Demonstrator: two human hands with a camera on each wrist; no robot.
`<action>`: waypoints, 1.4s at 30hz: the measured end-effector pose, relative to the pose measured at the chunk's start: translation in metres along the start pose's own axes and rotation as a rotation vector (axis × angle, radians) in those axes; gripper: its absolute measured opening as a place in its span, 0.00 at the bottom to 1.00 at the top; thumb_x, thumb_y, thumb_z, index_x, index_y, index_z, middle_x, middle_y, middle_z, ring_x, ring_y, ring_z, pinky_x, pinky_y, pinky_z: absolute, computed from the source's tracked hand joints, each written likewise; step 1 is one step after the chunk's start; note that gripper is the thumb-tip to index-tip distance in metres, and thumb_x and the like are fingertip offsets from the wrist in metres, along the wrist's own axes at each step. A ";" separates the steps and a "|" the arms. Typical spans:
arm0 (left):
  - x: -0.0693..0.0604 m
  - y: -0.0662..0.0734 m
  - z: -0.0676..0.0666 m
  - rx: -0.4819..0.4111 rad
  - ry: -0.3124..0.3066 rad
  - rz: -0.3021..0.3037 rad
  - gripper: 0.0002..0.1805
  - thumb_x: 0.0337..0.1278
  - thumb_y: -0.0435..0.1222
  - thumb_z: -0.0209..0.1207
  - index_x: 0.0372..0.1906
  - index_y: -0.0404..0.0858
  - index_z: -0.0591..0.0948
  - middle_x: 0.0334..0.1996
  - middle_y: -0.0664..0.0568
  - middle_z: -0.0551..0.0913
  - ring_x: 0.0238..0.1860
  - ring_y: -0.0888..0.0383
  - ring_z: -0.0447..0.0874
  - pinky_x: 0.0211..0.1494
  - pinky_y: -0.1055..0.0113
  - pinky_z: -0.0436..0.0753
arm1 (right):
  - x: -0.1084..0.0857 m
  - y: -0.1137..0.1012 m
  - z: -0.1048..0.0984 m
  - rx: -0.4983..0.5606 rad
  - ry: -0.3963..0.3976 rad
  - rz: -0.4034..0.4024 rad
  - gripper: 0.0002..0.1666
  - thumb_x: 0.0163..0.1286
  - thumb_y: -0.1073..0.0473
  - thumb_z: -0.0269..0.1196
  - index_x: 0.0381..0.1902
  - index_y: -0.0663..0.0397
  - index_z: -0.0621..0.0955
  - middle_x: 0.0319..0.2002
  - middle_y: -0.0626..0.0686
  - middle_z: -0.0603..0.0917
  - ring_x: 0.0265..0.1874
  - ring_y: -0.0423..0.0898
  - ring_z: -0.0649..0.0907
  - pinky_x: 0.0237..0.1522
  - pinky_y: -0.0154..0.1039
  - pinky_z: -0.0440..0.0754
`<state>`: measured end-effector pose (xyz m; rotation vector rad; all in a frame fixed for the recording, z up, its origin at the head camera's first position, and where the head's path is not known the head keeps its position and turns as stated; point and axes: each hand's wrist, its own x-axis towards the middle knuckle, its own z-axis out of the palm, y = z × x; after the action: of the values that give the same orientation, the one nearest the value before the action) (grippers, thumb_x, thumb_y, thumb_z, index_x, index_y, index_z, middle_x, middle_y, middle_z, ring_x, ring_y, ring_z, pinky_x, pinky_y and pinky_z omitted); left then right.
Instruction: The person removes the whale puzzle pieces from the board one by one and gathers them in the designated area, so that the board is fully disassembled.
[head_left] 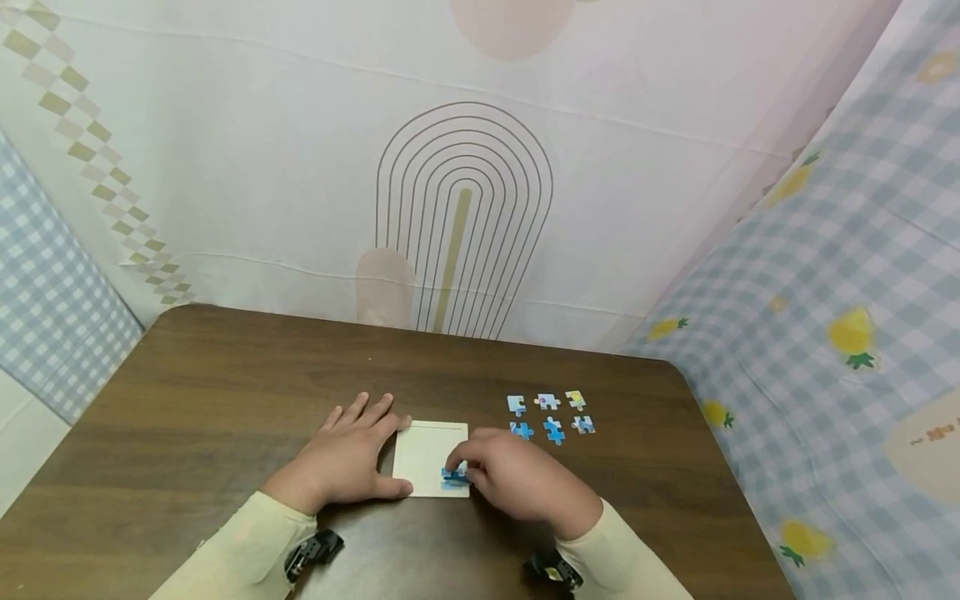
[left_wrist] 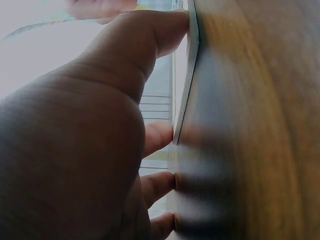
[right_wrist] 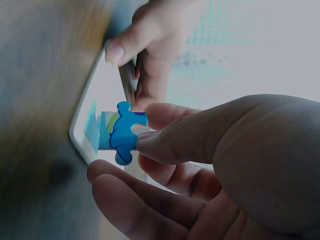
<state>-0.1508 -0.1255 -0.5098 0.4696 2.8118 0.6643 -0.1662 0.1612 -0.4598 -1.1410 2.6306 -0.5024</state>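
A square cream puzzle tray [head_left: 420,450] lies on the brown table. My left hand [head_left: 343,457] spreads its fingers at the tray's left side, thumb and index finger touching the edge; the left wrist view shows the thumb [left_wrist: 172,27] on the rim. Between thumb and fingers, my right hand [head_left: 517,477] pinches a blue jigsaw piece [right_wrist: 117,132] with a bit of green on it. That piece is held tilted above the tray's lower right corner. Light blue shows on the tray beneath it, apparently another piece [right_wrist: 91,125], partly hidden behind the held one.
Several loose jigsaw pieces [head_left: 554,430] lie in two rows on the table [head_left: 300,358], to the right of and beyond the tray. A white patterned cloth [head_left: 300,167] hangs behind the table, and a blue checked cloth [head_left: 787,350] hangs at the right side.
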 end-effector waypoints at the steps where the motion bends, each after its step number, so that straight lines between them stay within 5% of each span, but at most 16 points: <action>1: 0.000 0.000 0.000 0.001 -0.002 -0.001 0.55 0.55 0.72 0.76 0.83 0.51 0.76 0.91 0.39 0.61 0.91 0.26 0.51 0.87 0.22 0.55 | -0.002 0.003 -0.001 0.001 0.005 0.000 0.16 0.82 0.68 0.65 0.53 0.44 0.93 0.46 0.43 0.90 0.44 0.34 0.84 0.51 0.34 0.87; 11: -0.001 0.000 0.000 -0.010 -0.002 0.003 0.54 0.55 0.71 0.77 0.83 0.52 0.76 0.91 0.39 0.60 0.91 0.26 0.50 0.87 0.21 0.54 | -0.025 0.036 -0.031 -0.039 0.034 0.071 0.15 0.81 0.68 0.66 0.54 0.43 0.93 0.45 0.42 0.91 0.44 0.35 0.83 0.51 0.40 0.87; 18: -0.001 0.001 -0.001 -0.011 -0.004 -0.001 0.55 0.55 0.71 0.76 0.84 0.52 0.75 0.91 0.39 0.59 0.91 0.27 0.50 0.87 0.21 0.54 | -0.044 0.067 -0.054 0.045 -0.007 0.195 0.16 0.83 0.69 0.63 0.55 0.45 0.90 0.41 0.46 0.85 0.20 0.32 0.81 0.42 0.37 0.84; 21: -0.001 0.002 -0.001 -0.014 -0.003 -0.001 0.55 0.55 0.71 0.77 0.84 0.51 0.75 0.91 0.39 0.60 0.91 0.27 0.50 0.87 0.21 0.54 | -0.050 0.080 -0.059 0.097 -0.045 0.279 0.16 0.85 0.69 0.61 0.56 0.45 0.90 0.37 0.47 0.85 0.18 0.37 0.82 0.36 0.37 0.83; 32: -0.002 0.001 -0.002 -0.016 -0.012 -0.005 0.56 0.55 0.71 0.76 0.85 0.51 0.74 0.91 0.40 0.59 0.91 0.27 0.49 0.88 0.21 0.53 | -0.058 0.108 -0.055 0.180 -0.124 0.406 0.17 0.85 0.71 0.57 0.50 0.46 0.88 0.33 0.50 0.81 0.19 0.44 0.82 0.29 0.40 0.82; 39: -0.001 0.001 0.000 -0.009 -0.007 -0.005 0.56 0.56 0.71 0.76 0.85 0.51 0.74 0.91 0.39 0.59 0.91 0.27 0.49 0.88 0.22 0.53 | -0.057 0.115 -0.049 0.189 -0.131 0.453 0.20 0.84 0.74 0.56 0.49 0.47 0.89 0.48 0.48 0.90 0.20 0.44 0.81 0.30 0.41 0.83; 42: 0.000 0.000 0.000 0.000 -0.005 -0.008 0.56 0.56 0.71 0.76 0.85 0.51 0.74 0.92 0.40 0.58 0.92 0.27 0.49 0.88 0.23 0.53 | -0.057 0.117 -0.047 0.186 -0.132 0.459 0.20 0.84 0.74 0.57 0.49 0.47 0.89 0.48 0.47 0.90 0.20 0.44 0.81 0.30 0.41 0.84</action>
<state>-0.1506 -0.1253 -0.5102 0.4591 2.8081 0.6602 -0.2213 0.2880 -0.4589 -0.4741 2.5484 -0.5382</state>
